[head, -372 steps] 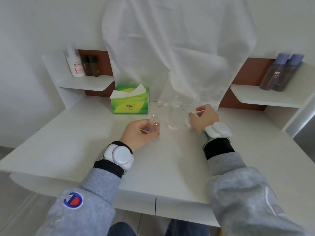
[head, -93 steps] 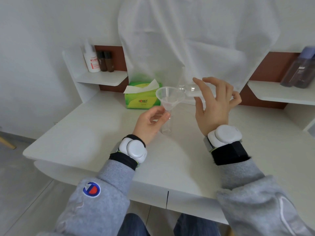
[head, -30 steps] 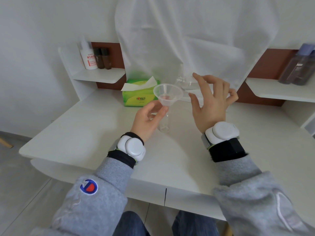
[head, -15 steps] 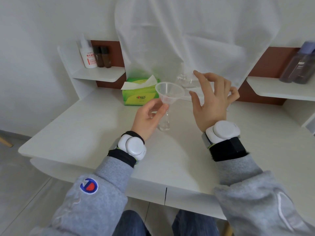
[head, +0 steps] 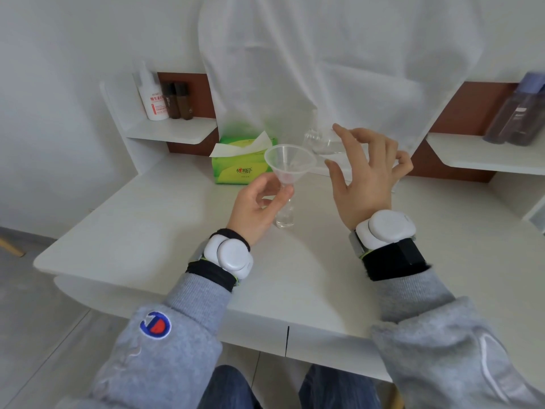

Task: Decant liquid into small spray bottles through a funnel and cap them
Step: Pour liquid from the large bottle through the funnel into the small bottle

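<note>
A small clear spray bottle [head: 285, 215] stands on the white table [head: 165, 231] with a clear plastic funnel [head: 290, 163] set in its neck. My left hand [head: 257, 205] pinches the funnel's stem at the bottle's neck. My right hand [head: 363, 175] holds a larger clear bottle [head: 320, 143] tilted on its side, its mouth near the funnel's right rim. A little clear liquid shows in the small bottle's base. No cap is in view.
A green tissue box [head: 240, 163] sits behind the funnel. A white sheet [head: 324, 69] hangs over the back wall. The left shelf holds a white bottle [head: 153, 98] and two brown ones [head: 178, 100]. Purple bottles [head: 519, 113] stand on the right shelf.
Within the last second the large bottle has tipped back slightly from the funnel and the funnel has emptied. Earlier, the funnel was fitted to the small bottle and pouring went on.
</note>
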`<state>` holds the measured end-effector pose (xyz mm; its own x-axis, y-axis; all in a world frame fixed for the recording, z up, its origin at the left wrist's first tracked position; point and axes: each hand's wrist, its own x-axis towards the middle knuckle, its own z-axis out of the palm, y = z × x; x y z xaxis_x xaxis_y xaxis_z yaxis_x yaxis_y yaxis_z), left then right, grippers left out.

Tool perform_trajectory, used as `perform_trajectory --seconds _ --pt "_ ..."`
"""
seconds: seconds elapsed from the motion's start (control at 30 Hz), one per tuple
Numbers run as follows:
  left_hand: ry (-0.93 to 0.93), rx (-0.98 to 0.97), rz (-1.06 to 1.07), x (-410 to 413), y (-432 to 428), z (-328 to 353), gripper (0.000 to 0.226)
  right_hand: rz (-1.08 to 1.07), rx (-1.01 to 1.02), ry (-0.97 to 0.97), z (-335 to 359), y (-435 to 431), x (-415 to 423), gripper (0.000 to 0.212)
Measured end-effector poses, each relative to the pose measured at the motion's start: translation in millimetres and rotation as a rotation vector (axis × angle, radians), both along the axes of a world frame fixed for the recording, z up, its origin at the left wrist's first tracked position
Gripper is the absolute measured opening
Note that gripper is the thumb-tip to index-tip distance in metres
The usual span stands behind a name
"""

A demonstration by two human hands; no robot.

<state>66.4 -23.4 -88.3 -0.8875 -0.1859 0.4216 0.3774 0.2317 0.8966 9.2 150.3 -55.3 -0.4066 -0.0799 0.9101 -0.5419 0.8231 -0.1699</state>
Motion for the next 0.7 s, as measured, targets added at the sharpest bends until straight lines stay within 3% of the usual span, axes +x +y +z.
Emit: perform_trajectory --seconds 0.57,0.7 --pt "-0.047 -0.028 -0.001 -1.0 -1.0 -3.0 0.021 0.016 0.006 0.023 2.6 0.8 2.5 0.050" --pt "-0.044 -0.027 0.008 0.0 -0.4 -2.3 0.029 0.017 0.006 0.026 2.4 0.6 2.7 0.051"
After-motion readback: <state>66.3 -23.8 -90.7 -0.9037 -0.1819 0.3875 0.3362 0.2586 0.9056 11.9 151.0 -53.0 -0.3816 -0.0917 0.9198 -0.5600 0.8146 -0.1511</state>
